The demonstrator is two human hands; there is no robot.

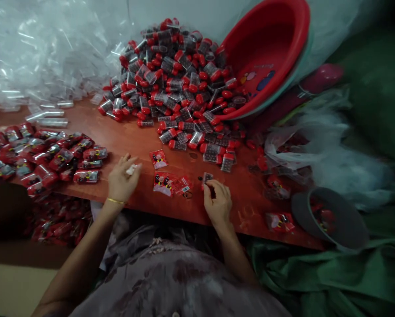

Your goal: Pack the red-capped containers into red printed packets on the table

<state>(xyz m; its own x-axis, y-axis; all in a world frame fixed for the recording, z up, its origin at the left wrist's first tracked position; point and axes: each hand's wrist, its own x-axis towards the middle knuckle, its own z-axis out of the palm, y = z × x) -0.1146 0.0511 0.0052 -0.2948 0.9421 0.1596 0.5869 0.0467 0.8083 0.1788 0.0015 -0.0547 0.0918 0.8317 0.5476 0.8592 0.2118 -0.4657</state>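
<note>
My left hand (122, 179) rests on the brown table (134, 136), fingers curled round a small white piece I cannot make out. My right hand (217, 203) pinches a small clear tube with a red cap (206, 178) against the tabletop. Between the hands lie small red printed packets (166, 183), and another single packet (158, 158) sits just beyond them. A big heap of red-capped clear tubes (181, 83) fills the far middle of the table.
A red basin (266, 53) tilts on its side behind the heap. Packed red packets (42, 156) pile at the left edge, clear plastic bags (35, 53) at the far left. A grey bowl (332, 220) and crumpled plastic (319, 145) sit right; green cloth (332, 277) lies below.
</note>
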